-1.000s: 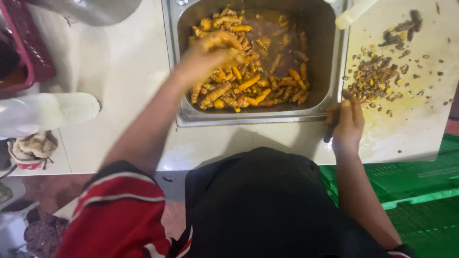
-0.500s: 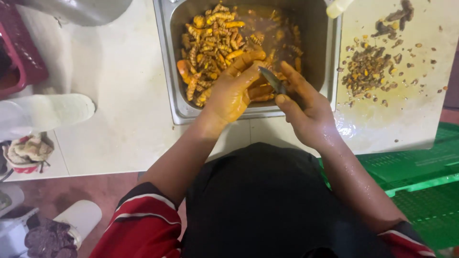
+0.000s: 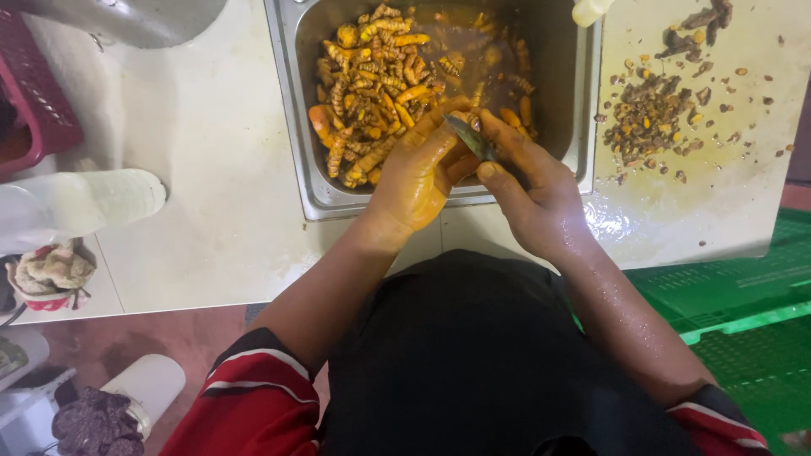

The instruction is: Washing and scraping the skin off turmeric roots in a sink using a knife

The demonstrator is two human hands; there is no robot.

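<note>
L hand [image 3: 418,173]: closed on small orange root piece, frame centre, touching R hand.
R hand [image 3: 528,181]: gripped dark knife [image 3: 470,137], over metal tray [image 3: 308,181].

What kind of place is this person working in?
Probably a food-preparation area, maybe a home or small kitchen: a metal tray of orange-yellow roots in liquid, a cutting board strewn with peel scraps, and green plastic crates.

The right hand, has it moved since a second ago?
Yes. The right hand left the scrap-strewn board and came over the metal tray, meeting the left hand.
</note>
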